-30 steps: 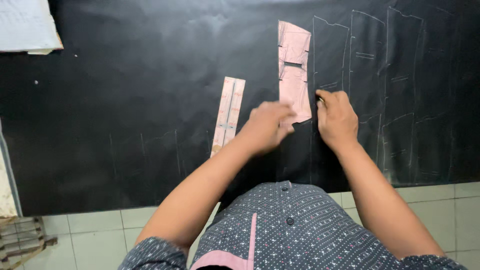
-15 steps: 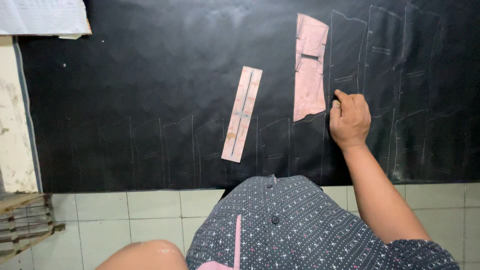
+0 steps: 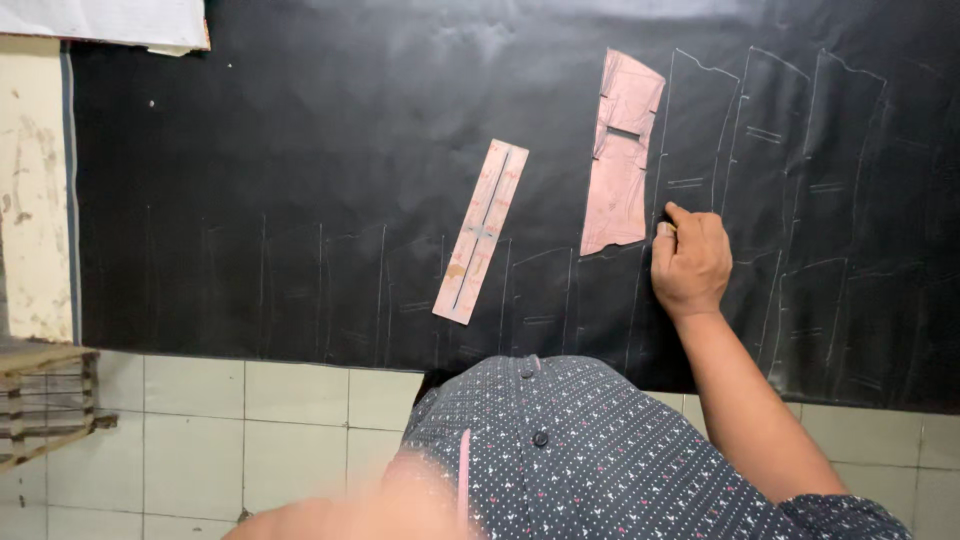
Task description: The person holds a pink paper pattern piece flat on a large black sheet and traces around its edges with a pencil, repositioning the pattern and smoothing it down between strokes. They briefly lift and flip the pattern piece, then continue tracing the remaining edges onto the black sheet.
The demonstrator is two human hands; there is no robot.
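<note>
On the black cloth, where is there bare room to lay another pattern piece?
The black cloth lies bare left of the narrow pink strip, up to its left edge. Chalk outlines fill the right side, and it is crowded around the wide pink pattern piece, where the right hand rests.

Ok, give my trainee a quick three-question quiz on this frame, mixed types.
1. True or false: the right hand rests on the black fabric, just right of the wide pink pattern piece.
2. How many pink pattern pieces lie on the fabric? A) one B) two C) four
3. Fill in: the narrow pink strip lies to the ____ of the wide piece.

Key: 1 true; 2 B; 3 left. The left hand is not clearly in view, only a blur at the bottom edge.
</note>
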